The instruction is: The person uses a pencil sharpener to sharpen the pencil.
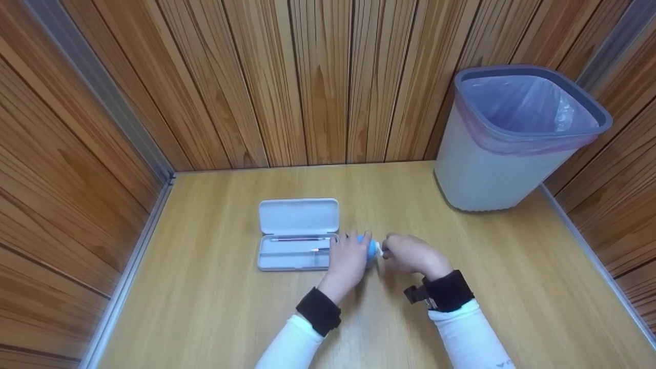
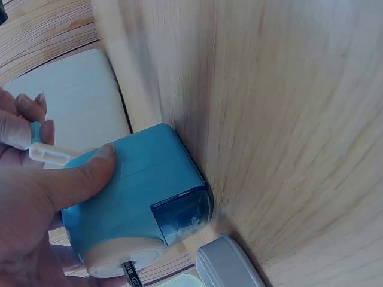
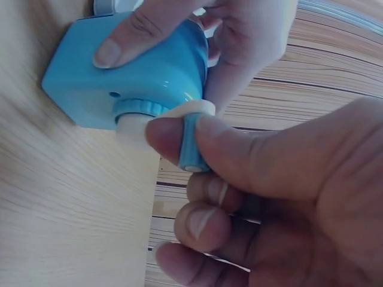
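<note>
A blue crank pencil sharpener (image 2: 131, 173) stands on the table, its clear blue shavings drawer (image 2: 182, 215) low on one side. My left hand (image 1: 348, 259) grips the body, the thumb along its near side. From the pale front of the sharpener sticks a dark pencil (image 2: 132, 274). My right hand (image 1: 414, 254) pinches the blue knob (image 3: 191, 143) of the white crank arm (image 3: 179, 110) between thumb and forefinger. Close to the left hand lies an open grey pencil case (image 1: 294, 256); one long pencil (image 1: 297, 239) rests in it, and the left hand hides its right end.
A grey bin (image 1: 505, 169) with a plastic liner stands at the back right. Wood-panelled walls (image 1: 328, 82) rise behind the table (image 1: 205, 307) and on both sides. The case's raised lid (image 1: 299, 216) points toward the back wall.
</note>
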The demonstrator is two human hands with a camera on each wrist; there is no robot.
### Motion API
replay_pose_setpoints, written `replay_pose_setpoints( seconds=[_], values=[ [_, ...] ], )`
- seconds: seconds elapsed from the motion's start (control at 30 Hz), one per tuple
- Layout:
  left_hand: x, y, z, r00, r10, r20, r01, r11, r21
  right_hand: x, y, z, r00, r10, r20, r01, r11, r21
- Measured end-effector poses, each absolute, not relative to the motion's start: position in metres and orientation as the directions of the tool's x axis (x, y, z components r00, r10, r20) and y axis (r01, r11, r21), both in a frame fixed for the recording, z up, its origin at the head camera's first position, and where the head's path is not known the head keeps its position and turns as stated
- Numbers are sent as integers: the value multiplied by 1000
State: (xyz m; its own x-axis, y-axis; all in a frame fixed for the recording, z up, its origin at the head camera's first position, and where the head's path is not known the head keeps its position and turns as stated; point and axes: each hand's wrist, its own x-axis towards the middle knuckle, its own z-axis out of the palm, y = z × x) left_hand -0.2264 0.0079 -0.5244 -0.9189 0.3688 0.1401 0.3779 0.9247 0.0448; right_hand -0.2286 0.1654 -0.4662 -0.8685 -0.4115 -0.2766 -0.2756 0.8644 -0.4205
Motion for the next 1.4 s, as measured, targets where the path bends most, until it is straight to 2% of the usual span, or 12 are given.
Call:
replay_pose_setpoints(
  seconds=[0.5, 1.07, 1.4],
  values=[
    [-224, 9, -527, -918, 354, 181, 364, 931, 29, -235, 166, -466, -889, -434, -144, -367, 865, -342],
    [-225, 10, -526, -931, 351, 102, 356, 934, 36, -247, 167, -473, -920, -381, -95, -325, 874, -361],
    [-224, 9, -526, -919, 368, 139, 377, 926, 38, -259, 164, -485, -927, -375, -17, -351, 881, -316]
  ],
)
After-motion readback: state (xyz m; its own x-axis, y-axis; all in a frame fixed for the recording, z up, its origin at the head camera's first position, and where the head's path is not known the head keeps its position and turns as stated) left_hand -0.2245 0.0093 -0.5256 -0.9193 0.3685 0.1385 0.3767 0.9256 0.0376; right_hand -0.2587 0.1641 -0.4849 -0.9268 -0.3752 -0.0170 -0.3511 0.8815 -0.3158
